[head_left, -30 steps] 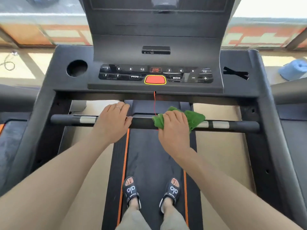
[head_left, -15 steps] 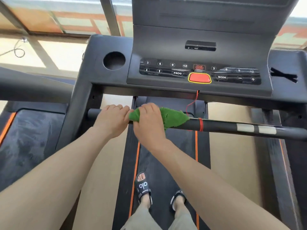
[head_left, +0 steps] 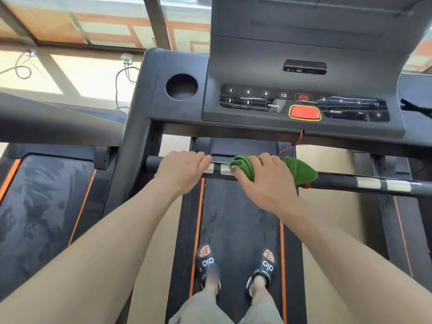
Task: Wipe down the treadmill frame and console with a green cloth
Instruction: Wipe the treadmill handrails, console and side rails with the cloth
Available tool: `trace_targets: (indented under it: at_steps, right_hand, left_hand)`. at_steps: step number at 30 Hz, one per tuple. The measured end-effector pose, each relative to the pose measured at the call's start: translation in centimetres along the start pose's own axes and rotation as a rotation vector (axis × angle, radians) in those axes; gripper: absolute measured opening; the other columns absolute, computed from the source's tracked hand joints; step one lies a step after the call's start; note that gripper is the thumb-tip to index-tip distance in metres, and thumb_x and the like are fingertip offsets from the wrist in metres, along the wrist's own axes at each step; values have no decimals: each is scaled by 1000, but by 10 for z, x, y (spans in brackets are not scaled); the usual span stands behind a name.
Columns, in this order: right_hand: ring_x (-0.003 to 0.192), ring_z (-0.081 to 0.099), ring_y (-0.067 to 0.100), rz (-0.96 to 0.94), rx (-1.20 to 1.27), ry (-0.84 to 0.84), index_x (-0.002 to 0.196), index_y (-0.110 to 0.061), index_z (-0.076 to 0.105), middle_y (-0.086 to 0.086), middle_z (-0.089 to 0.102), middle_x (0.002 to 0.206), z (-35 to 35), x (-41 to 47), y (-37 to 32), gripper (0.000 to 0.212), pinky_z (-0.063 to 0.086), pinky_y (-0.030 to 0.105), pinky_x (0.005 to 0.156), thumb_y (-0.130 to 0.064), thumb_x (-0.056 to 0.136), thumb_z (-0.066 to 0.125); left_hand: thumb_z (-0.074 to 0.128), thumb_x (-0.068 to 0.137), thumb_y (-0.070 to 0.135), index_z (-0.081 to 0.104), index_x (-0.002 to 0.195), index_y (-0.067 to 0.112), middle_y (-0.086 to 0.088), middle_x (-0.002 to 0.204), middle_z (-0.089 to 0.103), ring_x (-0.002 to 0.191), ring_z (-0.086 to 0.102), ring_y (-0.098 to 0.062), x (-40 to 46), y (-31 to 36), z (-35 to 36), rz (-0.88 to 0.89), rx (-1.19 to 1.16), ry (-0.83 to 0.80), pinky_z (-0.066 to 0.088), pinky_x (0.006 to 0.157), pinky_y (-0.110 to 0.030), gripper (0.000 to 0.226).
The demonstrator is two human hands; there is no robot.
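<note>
- Presently, the black handlebar (head_left: 339,181) crossing below the console (head_left: 304,106) is gripped by both hands.
- The left hand (head_left: 181,170) is clenched directly around the bar near its left end, the fingers curled over the top.
- The right hand (head_left: 264,181) is closed on the green cloth (head_left: 301,170), which is pressed onto the bar; the grip is thus clenched around cloth and bar together.
- The cloth is seen bunched under the palm, one fold showing to the left of the fingers and a larger part spread out to the right.
- Two silver bands (head_left: 221,168) on the bar are visible between the two hands, the nearer one touching the cloth's edge.
- A red cord (head_left: 293,146) is hung from under the red button (head_left: 305,112) and is led down behind the cloth.
- A round cup recess (head_left: 181,87) is set in the frame left of the button panel.
- Two feet in black slides (head_left: 208,263) are placed on the running belt (head_left: 238,218), which is edged with orange lines.
- A second treadmill belt (head_left: 39,206), marked with dusty smears, is seen to the left.
</note>
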State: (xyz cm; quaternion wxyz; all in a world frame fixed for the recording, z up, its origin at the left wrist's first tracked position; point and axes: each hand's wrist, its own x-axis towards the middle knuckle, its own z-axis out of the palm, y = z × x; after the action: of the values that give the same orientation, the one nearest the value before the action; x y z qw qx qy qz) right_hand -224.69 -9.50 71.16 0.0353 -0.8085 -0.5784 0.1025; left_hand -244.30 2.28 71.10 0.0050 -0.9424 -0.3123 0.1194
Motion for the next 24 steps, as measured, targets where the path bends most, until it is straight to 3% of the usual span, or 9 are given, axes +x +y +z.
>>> trace_targets:
  at_steps: [2, 6, 8, 11, 15, 19, 21, 24]
  right_hand:
    - [92, 56, 36, 64, -8, 50, 102, -14, 69, 11, 63, 96, 6, 5, -32, 69, 40, 45, 85, -59, 97, 17]
    - [91, 58, 33, 18, 106, 95, 99, -13, 70, 10, 65, 95, 19, 13, -86, 60, 42, 44, 87, -46, 100, 21]
    - [90, 57, 32, -41, 155, 110, 100, -13, 69, 7, 64, 94, 20, 12, -85, 54, 42, 43, 86, -42, 101, 24]
    - [89, 57, 29, -130, 152, 119, 103, -16, 68, 4, 62, 93, 15, 5, -42, 48, 43, 42, 84, -39, 102, 26]
    - [85, 54, 30, -37, 74, 238, 97, -15, 65, 3, 59, 88, 8, -8, 12, 39, 42, 43, 80, -34, 102, 32]
    - [83, 53, 31, 207, 105, 315, 86, -12, 68, 5, 61, 84, 18, -1, -31, 44, 40, 44, 82, -31, 101, 31]
    - [84, 55, 31, 167, 147, 311, 85, -12, 68, 6, 63, 85, 25, 6, -66, 44, 40, 44, 83, -31, 101, 32]
    - [88, 56, 29, 61, 228, 224, 89, -14, 69, 5, 63, 88, 30, 10, -97, 46, 41, 42, 86, -34, 101, 29]
  left_hand:
    - [46, 97, 11, 45, 104, 18, 0, 82, 41, 72, 50, -29, 0, 0, 4, -11, -23, 23, 33, 59, -36, 9]
    - [46, 98, 17, 55, 102, 16, -1, 89, 65, 80, 63, -29, 3, -4, 8, -89, -157, 55, 38, 66, -36, 9]
    - [47, 97, 18, 55, 100, 16, -1, 88, 66, 78, 63, -29, 3, -4, 12, -86, -179, 73, 35, 65, -34, 9]
    - [56, 92, 13, 51, 90, 19, 2, 71, 53, 58, 50, -27, 2, -5, 15, -31, -99, 107, 30, 53, -33, 8]
    - [54, 95, 13, 48, 93, 20, 4, 71, 41, 56, 44, -24, 2, -7, 17, 11, -27, 117, 28, 50, -31, 10]
    - [60, 92, 14, 51, 90, 20, 4, 66, 43, 52, 43, -24, 2, -5, 15, -23, -28, 103, 28, 47, -30, 11]
    - [71, 83, 11, 54, 85, 18, 3, 62, 48, 48, 44, -25, 3, -4, 14, -47, -45, 125, 28, 46, -29, 18]
    - [62, 90, 14, 61, 97, 15, -4, 81, 68, 71, 64, -32, 4, -3, 11, -111, -145, 95, 36, 60, -33, 7]
